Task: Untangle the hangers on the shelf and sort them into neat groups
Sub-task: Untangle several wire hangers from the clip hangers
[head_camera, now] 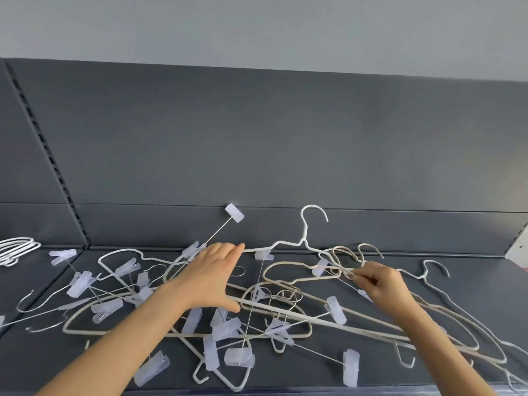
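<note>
A tangle of hangers [265,310] covers the dark shelf [371,367]: white and cream wire hangers mixed with metal clip hangers bearing translucent clips. One white hanger [304,238] stands tilted upright against the back wall. My left hand [213,277] grips this white hanger's left shoulder, fingers over the top bar and thumb under a cream bar. My right hand [380,284] pinches the necks of the cream hangers [340,267] whose hooks bunch together at the centre right. A clip [235,212] sticks up on a thin rod behind my left hand.
A neat stack of white hangers [17,248] lies at the far left on the neighbouring shelf section. The grey back panel [285,138] rises right behind the pile. A slotted upright [45,138] divides the sections. Another white hanger [434,270] lies at right.
</note>
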The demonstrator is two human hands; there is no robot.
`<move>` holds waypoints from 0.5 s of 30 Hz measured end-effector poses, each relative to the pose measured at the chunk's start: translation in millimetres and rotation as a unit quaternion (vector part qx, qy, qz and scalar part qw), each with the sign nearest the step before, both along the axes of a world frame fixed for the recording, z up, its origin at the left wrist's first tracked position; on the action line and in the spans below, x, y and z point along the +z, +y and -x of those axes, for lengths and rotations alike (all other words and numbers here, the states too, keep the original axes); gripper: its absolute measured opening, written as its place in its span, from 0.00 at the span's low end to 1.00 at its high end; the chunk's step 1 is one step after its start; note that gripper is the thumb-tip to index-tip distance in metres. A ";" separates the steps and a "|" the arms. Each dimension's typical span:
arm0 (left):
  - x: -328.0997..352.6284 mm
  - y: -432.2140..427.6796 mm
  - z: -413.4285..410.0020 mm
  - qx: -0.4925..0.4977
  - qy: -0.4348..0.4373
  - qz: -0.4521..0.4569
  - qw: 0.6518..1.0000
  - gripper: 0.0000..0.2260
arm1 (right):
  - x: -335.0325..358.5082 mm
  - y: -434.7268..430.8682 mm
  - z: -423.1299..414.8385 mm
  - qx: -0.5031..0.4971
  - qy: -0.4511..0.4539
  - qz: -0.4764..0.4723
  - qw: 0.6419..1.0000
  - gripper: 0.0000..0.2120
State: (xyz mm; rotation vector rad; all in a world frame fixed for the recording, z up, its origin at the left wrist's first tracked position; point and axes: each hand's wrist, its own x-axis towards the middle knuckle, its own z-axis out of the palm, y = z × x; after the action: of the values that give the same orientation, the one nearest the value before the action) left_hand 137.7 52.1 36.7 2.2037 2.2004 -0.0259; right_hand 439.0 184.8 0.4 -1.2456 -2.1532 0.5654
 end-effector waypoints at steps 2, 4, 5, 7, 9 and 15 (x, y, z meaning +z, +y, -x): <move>6.1 -14.1 7.5 0.025 -0.020 0.016 0.999 0.52 | 5.8 -1.6 14.2 0.020 -0.007 -0.014 1.000 0.04; 9.9 -31.1 17.3 0.051 -0.030 0.022 0.998 0.54 | 13.4 -3.7 32.7 0.043 -0.021 -0.026 0.999 0.05; 9.8 -40.1 24.0 0.063 -0.031 0.014 0.997 0.54 | 17.3 -5.5 43.4 0.053 -0.028 -0.029 0.998 0.05; 10.0 -60.3 38.6 0.090 -0.043 -0.005 0.995 0.53 | 23.4 -9.9 67.9 0.075 -0.035 -0.033 0.996 0.05; 9.9 -81.5 55.2 0.124 -0.058 -0.013 0.990 0.53 | 28.6 -16.0 95.8 0.103 -0.039 -0.035 0.993 0.06; 3.3 -147.5 109.2 0.221 -0.086 -0.066 0.969 0.50 | 42.8 -45.9 182.5 0.184 -0.058 -0.016 0.981 0.12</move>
State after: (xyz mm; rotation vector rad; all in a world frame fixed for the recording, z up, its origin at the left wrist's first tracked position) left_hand 28.5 -95.4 40.0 1.6374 2.5924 0.3162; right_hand 256.6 138.9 43.2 -0.8835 -2.5028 0.6183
